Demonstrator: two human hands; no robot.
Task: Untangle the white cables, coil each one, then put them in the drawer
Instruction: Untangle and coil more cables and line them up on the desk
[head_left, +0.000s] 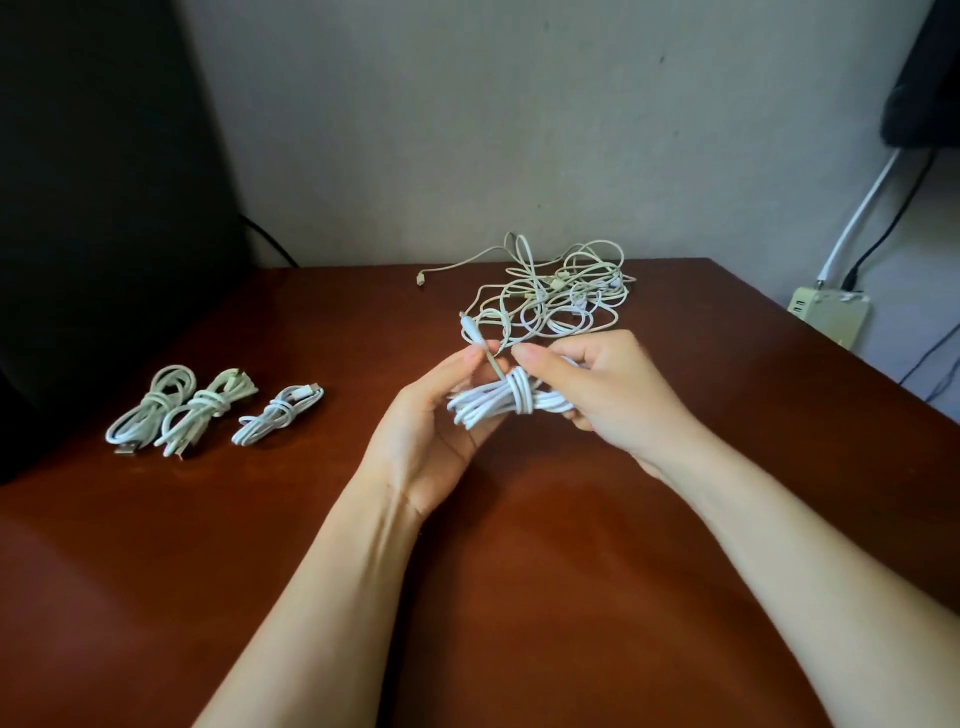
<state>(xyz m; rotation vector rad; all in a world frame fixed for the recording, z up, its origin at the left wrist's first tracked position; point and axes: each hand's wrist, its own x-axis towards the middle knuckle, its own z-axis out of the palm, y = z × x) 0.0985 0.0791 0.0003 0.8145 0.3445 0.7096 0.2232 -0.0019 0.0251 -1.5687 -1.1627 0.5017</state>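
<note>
Coiled white cable (511, 402) hangs between both hands above the desk (519, 551). The right hand (613, 395) grips the bundle, and the left hand (431, 431) pinches its loose end. Tangled cables (561, 296) lie just beyond the hands, and three coiled cables (208, 408) lie well left of them.

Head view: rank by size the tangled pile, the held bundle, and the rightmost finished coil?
Largest: tangled pile.
Then held bundle, then rightmost finished coil; close, and the bundle is partly hidden, so unsure.
</note>
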